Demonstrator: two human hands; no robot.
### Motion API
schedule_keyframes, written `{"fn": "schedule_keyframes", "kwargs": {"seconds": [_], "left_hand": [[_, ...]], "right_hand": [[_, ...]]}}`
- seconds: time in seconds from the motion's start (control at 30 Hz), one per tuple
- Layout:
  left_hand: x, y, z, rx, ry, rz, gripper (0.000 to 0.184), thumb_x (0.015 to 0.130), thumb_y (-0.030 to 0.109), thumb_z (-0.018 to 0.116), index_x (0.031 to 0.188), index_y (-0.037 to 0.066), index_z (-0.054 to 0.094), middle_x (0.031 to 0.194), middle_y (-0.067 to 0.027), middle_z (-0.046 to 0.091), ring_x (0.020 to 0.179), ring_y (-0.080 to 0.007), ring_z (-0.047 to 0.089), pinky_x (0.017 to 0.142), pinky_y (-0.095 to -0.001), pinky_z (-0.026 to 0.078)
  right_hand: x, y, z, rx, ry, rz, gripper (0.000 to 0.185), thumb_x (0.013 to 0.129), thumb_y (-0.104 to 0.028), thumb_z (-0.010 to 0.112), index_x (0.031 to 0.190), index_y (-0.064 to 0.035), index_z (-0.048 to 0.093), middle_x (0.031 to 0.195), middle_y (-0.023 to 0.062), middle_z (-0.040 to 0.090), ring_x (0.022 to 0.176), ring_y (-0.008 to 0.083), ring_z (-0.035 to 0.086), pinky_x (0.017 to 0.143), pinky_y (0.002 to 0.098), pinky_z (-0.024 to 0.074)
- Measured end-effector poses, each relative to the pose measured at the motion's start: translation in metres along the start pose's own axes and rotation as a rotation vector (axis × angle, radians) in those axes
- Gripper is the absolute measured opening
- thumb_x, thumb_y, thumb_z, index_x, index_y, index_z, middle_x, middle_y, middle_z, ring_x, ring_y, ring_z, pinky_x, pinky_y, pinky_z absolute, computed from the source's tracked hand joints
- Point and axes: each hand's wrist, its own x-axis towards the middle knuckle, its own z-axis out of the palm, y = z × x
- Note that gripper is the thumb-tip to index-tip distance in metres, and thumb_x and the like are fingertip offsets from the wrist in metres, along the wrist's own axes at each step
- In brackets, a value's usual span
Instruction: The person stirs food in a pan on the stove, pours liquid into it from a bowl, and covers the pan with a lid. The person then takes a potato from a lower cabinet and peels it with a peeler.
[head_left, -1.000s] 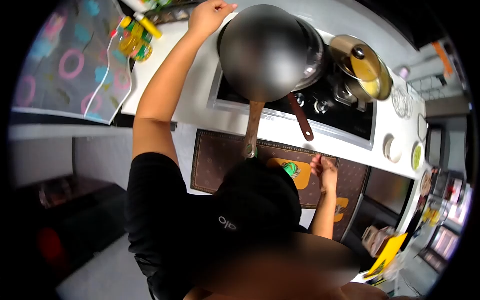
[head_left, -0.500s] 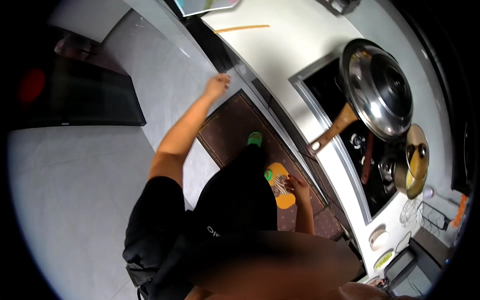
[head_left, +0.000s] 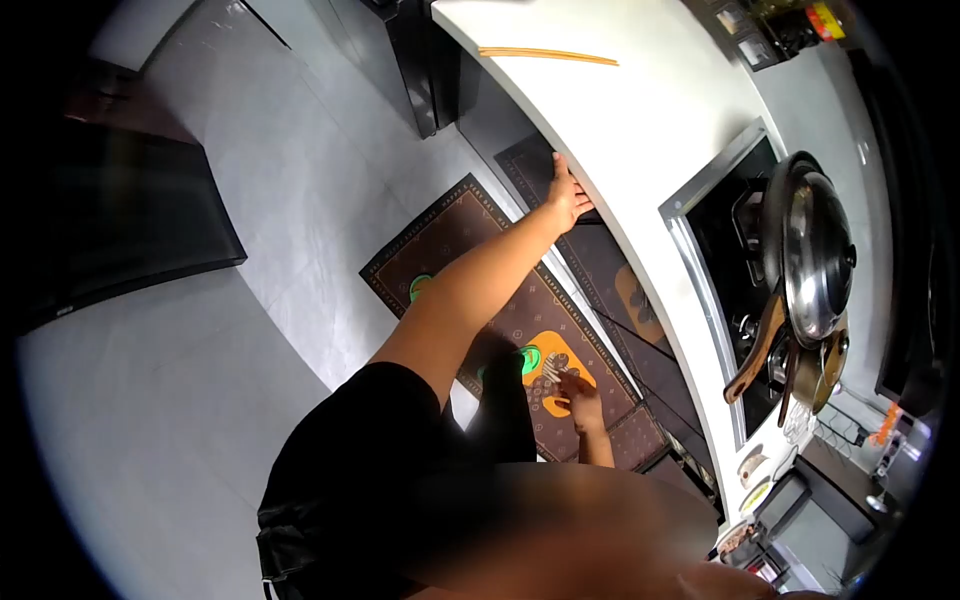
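My left hand [head_left: 568, 197] is at the front edge of the white counter [head_left: 640, 130], beside the dark cabinet front. Its thumb and fingers are spread, and it grips nothing; whether it presses on the edge I cannot tell. Lower down, my right hand [head_left: 582, 402] hangs above the patterned floor mat [head_left: 520, 300], fingers loosely bent and apart, with no held object visible. Behind it shows an orange patch with dark shapes on the mat. A pair of wooden chopsticks [head_left: 548, 56] lies on the counter beyond my left hand.
A lidded pan [head_left: 815, 255] with a wooden handle stands on the black gas stove [head_left: 735, 250], with a glass-lidded pot [head_left: 832, 370] behind it. Small dishes [head_left: 752, 466] sit at the counter's near end. A dark-framed panel [head_left: 130, 220] stands on the left.
My left hand has moved right to the counter edge, and its fingers have spread. My right hand has shifted only a little. The view has turned, so the stove appears farther right.
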Motion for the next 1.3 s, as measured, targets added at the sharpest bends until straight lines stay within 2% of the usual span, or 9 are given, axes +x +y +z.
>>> {"fn": "schedule_keyframes", "kwargs": {"seconds": [0.1,0.4,0.5,0.57,0.63,0.8,0.97,1.07,1.3], "left_hand": [[-0.001,-0.014,-0.025,-0.004,0.106,0.014,0.090,0.070,0.082,0.016,0.092,0.002,0.051,0.078,-0.0079,0.054,0.075,-0.0193,0.055,0.068,-0.0315,0.043],[-0.133,0.072,-0.234,0.277,0.420,0.196,0.072,0.082,0.071,0.016,0.065,0.010,0.052,0.049,0.0024,0.039,0.045,-0.0092,0.034,0.043,-0.0233,0.028],[-0.156,0.122,-0.285,0.579,0.601,0.584,0.068,0.087,0.063,0.015,0.093,0.009,0.056,0.060,0.0009,0.045,0.052,-0.0077,0.037,0.048,-0.0211,0.029],[-0.171,0.162,-0.287,0.663,0.585,0.712,0.074,0.086,0.064,0.012,0.102,0.004,0.052,0.059,0.0007,0.045,0.055,-0.0075,0.038,0.051,-0.0204,0.029],[-0.174,0.186,-0.310,0.726,0.524,0.664,0.074,0.086,0.062,0.014,0.105,0.000,0.048,0.071,-0.0043,0.051,0.060,-0.0091,0.044,0.058,-0.0204,0.035],[-0.181,0.153,-0.296,1.295,0.938,1.418,0.043,0.090,0.036,0.038,0.099,-0.004,0.052,0.107,-0.0181,0.051,0.083,-0.0256,0.055,0.076,-0.0358,0.042],[-0.100,0.071,-0.275,1.236,0.167,1.218,0.025,0.079,0.020,0.056,0.097,0.003,0.057,0.096,-0.0117,0.055,0.086,-0.0293,0.054,0.076,-0.0373,0.041],[-0.017,0.039,-0.279,1.124,0.201,1.000,0.021,0.078,0.017,0.058,0.095,0.005,0.057,0.092,-0.0099,0.056,0.080,-0.0295,0.054,0.073,-0.0376,0.041],[0.129,0.027,-0.292,1.191,0.131,1.026,0.019,0.078,0.017,0.059,0.093,0.007,0.058,0.089,-0.0098,0.056,0.077,-0.0288,0.054,0.067,-0.0360,0.044]], "right_hand": [[0.010,-0.028,0.040,-0.012,0.014,-0.029,0.027,0.088,-0.020,0.050,0.106,-0.0006,0.057,0.081,0.0039,0.061,0.072,0.0112,0.059,0.063,0.0234,0.0463],[0.136,-0.054,0.113,-0.112,0.033,-0.069,0.027,0.084,-0.023,0.054,0.101,-0.0036,0.059,0.085,0.0054,0.062,0.072,0.0115,0.060,0.061,0.0237,0.0475],[0.207,-0.050,0.121,-0.172,-0.007,-0.104,0.027,0.084,-0.025,0.054,0.100,-0.0045,0.060,0.086,0.0037,0.062,0.072,0.0118,0.060,0.061,0.0236,0.0476],[0.268,-0.042,0.113,-0.749,-0.099,-0.461,0.030,0.085,-0.029,0.051,0.100,-0.0048,0.061,0.086,0.0057,0.063,0.073,0.0121,0.060,0.061,0.0229,0.0473],[0.323,-0.043,0.123,-0.474,0.083,-0.470,0.020,0.086,-0.019,0.048,0.096,-0.0059,0.061,0.072,0.0066,0.061,0.061,0.0201,0.058,0.057,0.0300,0.0470],[0.434,-0.109,0.134,-0.845,0.597,-0.827,0.025,0.079,-0.024,0.056,0.099,-0.0081,0.061,0.084,0.0159,0.061,0.079,0.0367,0.056,0.073,0.0394,0.0468],[0.505,-0.212,0.123,-0.769,0.752,-0.826,0.030,0.084,-0.020,0.050,0.110,-0.0066,0.056,0.116,0.0191,0.051,0.103,0.0320,0.050,0.083,0.0401,0.0443],[0.549,-0.260,0.109,-0.726,0.923,-0.713,0.035,0.087,-0.021,0.046,0.118,-0.0061,0.050,0.123,0.0143,0.047,0.111,0.0263,0.047,0.086,0.0399,0.0429],[0.565,-0.347,0.141,-1.138,0.419,-0.984,0.041,0.089,-0.026,0.046,0.127,-0.0112,0.043,0.123,0.0102,0.048,0.114,0.0247,0.045,0.092,0.0365,0.0377]]}}
